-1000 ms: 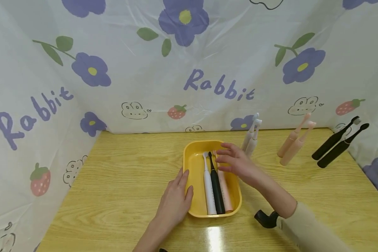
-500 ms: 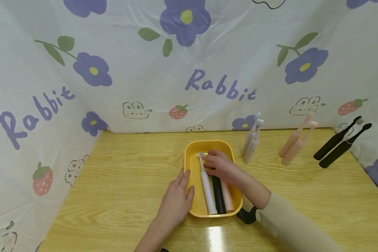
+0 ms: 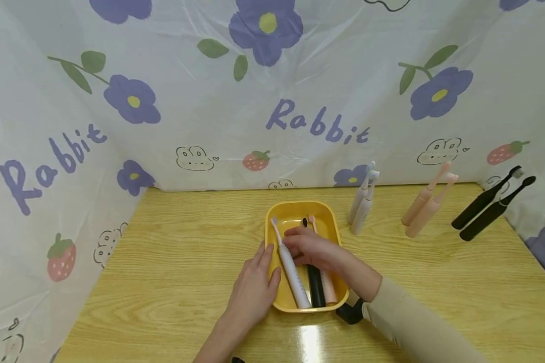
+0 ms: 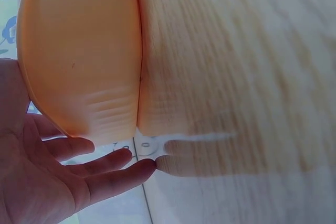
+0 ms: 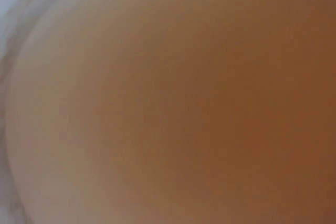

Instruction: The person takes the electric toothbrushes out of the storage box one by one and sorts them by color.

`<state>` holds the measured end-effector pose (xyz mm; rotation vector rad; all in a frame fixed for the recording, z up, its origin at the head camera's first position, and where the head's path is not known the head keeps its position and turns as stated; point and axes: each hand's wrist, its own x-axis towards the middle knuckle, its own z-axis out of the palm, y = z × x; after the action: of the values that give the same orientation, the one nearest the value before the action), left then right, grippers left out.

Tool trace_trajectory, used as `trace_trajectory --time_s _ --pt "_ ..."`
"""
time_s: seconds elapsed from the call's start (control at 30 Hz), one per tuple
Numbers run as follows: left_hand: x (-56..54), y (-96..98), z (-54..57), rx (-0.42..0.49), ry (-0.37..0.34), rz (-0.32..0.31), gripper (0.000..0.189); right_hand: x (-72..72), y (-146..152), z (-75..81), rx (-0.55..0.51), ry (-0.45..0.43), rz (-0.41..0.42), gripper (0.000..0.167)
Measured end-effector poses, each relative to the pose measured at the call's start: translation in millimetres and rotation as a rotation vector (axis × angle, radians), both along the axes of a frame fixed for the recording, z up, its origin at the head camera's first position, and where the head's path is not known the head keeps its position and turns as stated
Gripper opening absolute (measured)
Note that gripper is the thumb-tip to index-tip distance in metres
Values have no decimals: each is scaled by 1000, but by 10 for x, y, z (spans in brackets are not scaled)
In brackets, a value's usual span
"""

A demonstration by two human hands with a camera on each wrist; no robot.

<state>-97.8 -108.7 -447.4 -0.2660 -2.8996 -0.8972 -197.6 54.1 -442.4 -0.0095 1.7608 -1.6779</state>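
In the head view a yellow tray (image 3: 302,205) holds three electric toothbrushes. My right hand (image 3: 315,249) reaches in over its right side, with fingers at the upper handle of the white electric toothbrush (image 3: 294,277), which they pinch. That brush slants, its head at the tray's left rim. Partly under the hand lie a black electric toothbrush (image 3: 316,287) and a pink one (image 3: 328,288). My left hand (image 3: 253,285) rests against the tray's left side; the left wrist view shows its fingers (image 4: 118,182) extended beside the wall, not curled round it.
On the wooden table (image 3: 186,252), right of the tray, stand pairs of white toothbrushes (image 3: 362,212), pink toothbrushes (image 3: 424,217) and black toothbrushes (image 3: 486,217). A patterned cloth (image 3: 209,101) hangs behind. The right wrist view is filled by a blurred orange-brown surface (image 5: 184,103).
My right hand has moved left and down into the tray. The white toothbrush's head has swung left, away from the black one, while its base stays near the front. My left hand stays put.
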Motion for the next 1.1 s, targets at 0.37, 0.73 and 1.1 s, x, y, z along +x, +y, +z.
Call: trace_trajectory --time_s 0.37,0.73,1.1 --pt "-3 4 -2 17 -14 4 56 138 76 80 138 208 193 39" --pt "-1 -4 -2 12 -35 9 57 283 381 248 44 447 119 41" --pt "8 9 -4 17 -23 -4 56 510 743 531 -1 954 -236 39"
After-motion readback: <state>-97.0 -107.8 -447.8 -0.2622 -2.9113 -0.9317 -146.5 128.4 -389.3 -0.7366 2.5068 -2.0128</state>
